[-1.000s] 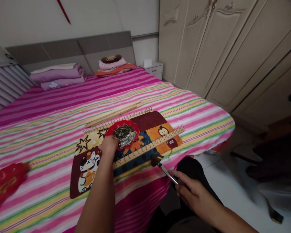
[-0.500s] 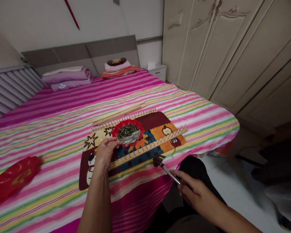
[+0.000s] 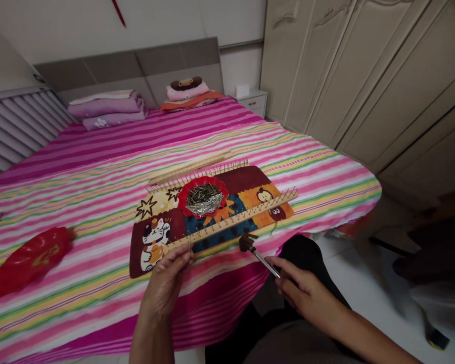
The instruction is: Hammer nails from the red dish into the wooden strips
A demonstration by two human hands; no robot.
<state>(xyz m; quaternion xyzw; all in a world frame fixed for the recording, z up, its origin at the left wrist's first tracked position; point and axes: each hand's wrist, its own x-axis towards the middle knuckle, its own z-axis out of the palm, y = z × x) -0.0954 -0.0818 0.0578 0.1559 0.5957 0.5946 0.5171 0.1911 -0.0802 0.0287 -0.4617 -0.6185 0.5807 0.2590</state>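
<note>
My left hand (image 3: 169, 275) pinches a thin nail (image 3: 189, 245) upright at the near left end of a wooden strip (image 3: 235, 222) studded with a row of nails. The strip lies across a colourful patchwork mat (image 3: 246, 179) on the striped bed (image 3: 79, 167). A red dish (image 3: 203, 197) heaped with loose nails sits on the mat just behind the strip. My right hand (image 3: 299, 288) grips the metal handle of a small hammer (image 3: 255, 248), whose dark head rests near the bed's front edge, right of my left hand.
A second nail-studded wooden strip (image 3: 197, 169) lies behind the dish. A red plastic lid or tray (image 3: 30, 260) lies at the left on the bed. Folded bedding (image 3: 106, 108) is stacked at the headboard. Cream wardrobe doors (image 3: 345, 76) stand at the right; my dark-trousered knee (image 3: 299, 258) is below the bed edge.
My left hand left the red dish and came back toward me to the strip's near left end, now pinching a nail. The hammer hand barely moved.
</note>
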